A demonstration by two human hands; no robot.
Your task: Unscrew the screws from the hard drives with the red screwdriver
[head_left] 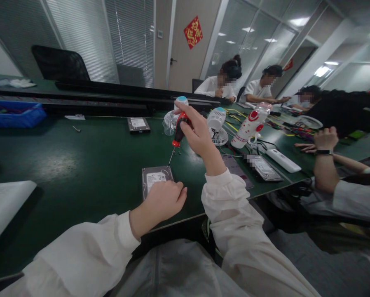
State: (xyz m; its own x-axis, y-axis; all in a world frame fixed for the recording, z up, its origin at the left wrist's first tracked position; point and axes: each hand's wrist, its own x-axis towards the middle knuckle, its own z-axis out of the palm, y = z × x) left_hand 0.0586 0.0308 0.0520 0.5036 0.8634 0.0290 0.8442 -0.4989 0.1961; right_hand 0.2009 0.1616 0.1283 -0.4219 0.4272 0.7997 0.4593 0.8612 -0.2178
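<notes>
A silver hard drive (155,176) lies flat on the green table (89,156) in front of me. My left hand (165,201) is curled closed on its near right corner, holding it down. My right hand (195,132) is raised above the table and closed around a screwdriver (179,133) with a red and black handle. Its thin shaft points down and to the left, and the tip hangs just above the drive's far right corner.
A second hard drive (138,124) lies farther back. Small white fans (216,123), a white and red bottle-shaped device (249,128) and a white flat device (283,160) crowd the right side. A co-worker's arm (325,165) rests at the right. A blue bin (13,113) sits far left.
</notes>
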